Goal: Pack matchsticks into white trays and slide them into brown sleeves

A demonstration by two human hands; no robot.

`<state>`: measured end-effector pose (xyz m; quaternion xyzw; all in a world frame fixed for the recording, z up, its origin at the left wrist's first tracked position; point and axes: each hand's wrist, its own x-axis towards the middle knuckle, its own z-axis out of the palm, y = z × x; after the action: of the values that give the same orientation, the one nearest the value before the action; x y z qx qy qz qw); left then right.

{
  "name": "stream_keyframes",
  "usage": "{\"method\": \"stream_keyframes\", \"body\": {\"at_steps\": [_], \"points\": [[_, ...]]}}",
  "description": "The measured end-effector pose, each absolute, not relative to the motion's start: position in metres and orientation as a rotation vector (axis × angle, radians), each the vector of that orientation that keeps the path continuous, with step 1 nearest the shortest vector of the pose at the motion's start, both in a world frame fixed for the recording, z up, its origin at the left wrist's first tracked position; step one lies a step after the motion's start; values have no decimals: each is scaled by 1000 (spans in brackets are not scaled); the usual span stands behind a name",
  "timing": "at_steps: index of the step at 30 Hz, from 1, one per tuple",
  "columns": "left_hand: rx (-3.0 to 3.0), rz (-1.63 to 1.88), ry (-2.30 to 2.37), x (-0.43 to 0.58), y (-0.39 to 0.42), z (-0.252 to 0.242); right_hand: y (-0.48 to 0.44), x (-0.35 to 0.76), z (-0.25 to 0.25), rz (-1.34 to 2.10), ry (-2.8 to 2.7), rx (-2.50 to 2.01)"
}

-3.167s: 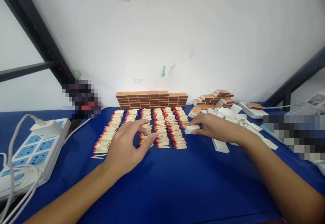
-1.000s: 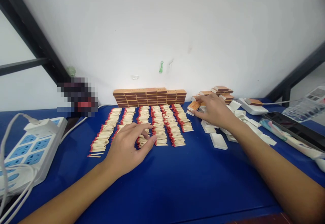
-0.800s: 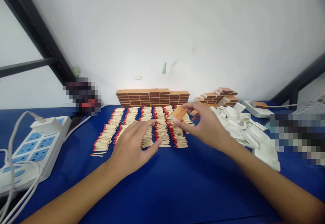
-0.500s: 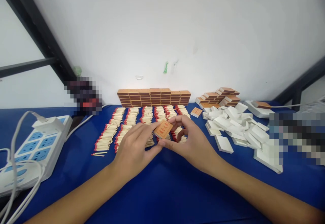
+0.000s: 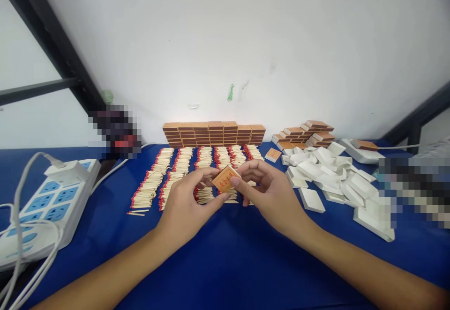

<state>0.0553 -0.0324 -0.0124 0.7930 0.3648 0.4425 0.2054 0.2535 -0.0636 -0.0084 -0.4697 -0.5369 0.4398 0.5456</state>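
An orange matchbox sleeve (image 5: 225, 179) is held between both hands just above the rows of red-tipped matches (image 5: 183, 172) on the blue table (image 5: 228, 258). My left hand (image 5: 186, 202) pinches its left side with thumb and fingers. My right hand (image 5: 270, 190) grips its right side, fingers curled round it. Part of the matches is hidden behind the hands.
A wall of stacked orange matchboxes (image 5: 213, 133) stands at the back, a looser pile (image 5: 305, 133) to its right. White inner trays (image 5: 330, 174) lie scattered at the right, one orange sleeve (image 5: 272, 155) beside them. A white power strip (image 5: 38, 207) with cables lies at the left.
My right hand went from the white trays to the orange pile, picked up a sleeve and brought it left to my left hand, which now also grips it.
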Motion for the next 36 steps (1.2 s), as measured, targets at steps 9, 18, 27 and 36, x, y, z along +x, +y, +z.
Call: {"method": "stream_keyframes", "body": {"at_steps": [9, 18, 27, 36], "points": [[2530, 1470, 960, 50, -24, -16, -67, 253, -8, 1067, -1335, -1100], [2623, 1379, 913, 45, -19, -20, -65, 254, -7, 1118, -1383, -1096], [2639, 1399, 1074, 41, -17, -21, -35, 301, -3, 818, -1232, -1260], [2642, 1381, 989, 42, -21, -22, 7, 397, 16, 447, -1081, -1487]]}}
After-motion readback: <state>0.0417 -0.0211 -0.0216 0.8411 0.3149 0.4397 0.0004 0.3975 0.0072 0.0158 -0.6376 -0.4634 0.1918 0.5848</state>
